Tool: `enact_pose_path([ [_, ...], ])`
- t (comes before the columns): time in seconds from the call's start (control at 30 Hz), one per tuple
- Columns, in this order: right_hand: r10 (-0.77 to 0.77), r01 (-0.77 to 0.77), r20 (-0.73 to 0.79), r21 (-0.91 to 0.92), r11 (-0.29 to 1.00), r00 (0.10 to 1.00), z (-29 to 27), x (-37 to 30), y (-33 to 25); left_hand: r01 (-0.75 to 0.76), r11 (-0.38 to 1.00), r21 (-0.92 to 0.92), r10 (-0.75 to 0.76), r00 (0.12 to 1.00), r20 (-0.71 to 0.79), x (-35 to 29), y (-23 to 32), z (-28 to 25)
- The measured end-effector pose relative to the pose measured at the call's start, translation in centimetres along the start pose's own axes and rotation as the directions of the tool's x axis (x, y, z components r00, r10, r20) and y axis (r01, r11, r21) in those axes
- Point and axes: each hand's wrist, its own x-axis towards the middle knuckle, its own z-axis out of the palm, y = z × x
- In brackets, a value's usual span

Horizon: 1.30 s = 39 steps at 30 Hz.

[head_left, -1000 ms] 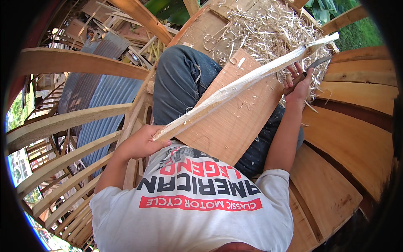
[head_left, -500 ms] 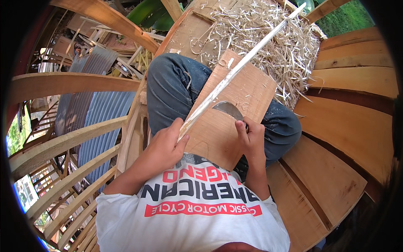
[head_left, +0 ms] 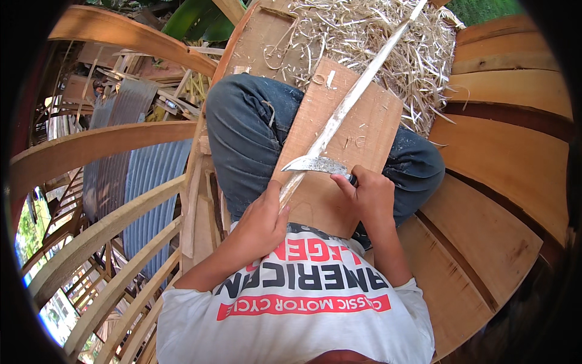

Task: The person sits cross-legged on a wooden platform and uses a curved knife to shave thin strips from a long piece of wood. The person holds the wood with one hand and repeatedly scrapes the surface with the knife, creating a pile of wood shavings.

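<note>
My left hand (head_left: 262, 221) is closed round the near end of a long, pale wooden stick (head_left: 339, 114). The stick slants away to the upper right across a flat wooden board (head_left: 364, 136) on my lap. My right hand (head_left: 371, 193) grips the dark handle of a curved knife (head_left: 316, 164). Its blade lies across the stick just beyond my left hand, its tip pointing left. Part of the handle is hidden in my fingers. A few small curls and chips rest on the board.
A heap of thin wood shavings (head_left: 388, 57) covers the far part of the plank surface. Wooden slats (head_left: 497, 136) rise at the right, curved rails (head_left: 115, 212) at the left. Beyond the rails are corrugated metal sheets (head_left: 154, 194) and scrap timber (head_left: 176, 91).
The knife has come from the board, right of the stick, to lie across the stick near my left hand. The stick's near end and my left hand have shifted slightly right.
</note>
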Motion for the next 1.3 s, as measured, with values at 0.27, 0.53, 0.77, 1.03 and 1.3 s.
enact_pose_path([
  [0.27,0.082,-0.101,-0.100,-0.208,0.973,0.992,-0.1,2.8,3.5,0.051,0.991,-0.124,-0.041,0.996,0.077,0.3,-1.3,0.1],
  [0.53,0.038,-0.035,0.069,-0.046,0.998,0.997,0.6,-0.2,-0.6,0.013,0.996,-0.093,-0.007,0.998,0.066,0.6,-1.8,0.2],
  [0.77,0.094,-0.098,-0.029,-0.255,0.962,0.995,-0.6,2.1,1.7,0.005,1.000,-0.021,-0.003,0.998,0.065,0.4,-1.8,0.6],
  [1.03,0.122,-0.141,-0.092,-0.243,0.960,0.988,0.0,1.7,2.3,-0.038,0.998,-0.046,0.040,0.999,0.035,0.6,-1.8,0.7],
  [1.3,0.051,-0.062,-0.076,-0.158,0.986,0.996,0.4,1.6,1.6,0.020,0.999,-0.028,-0.018,0.998,0.061,0.6,-1.9,0.8],
])
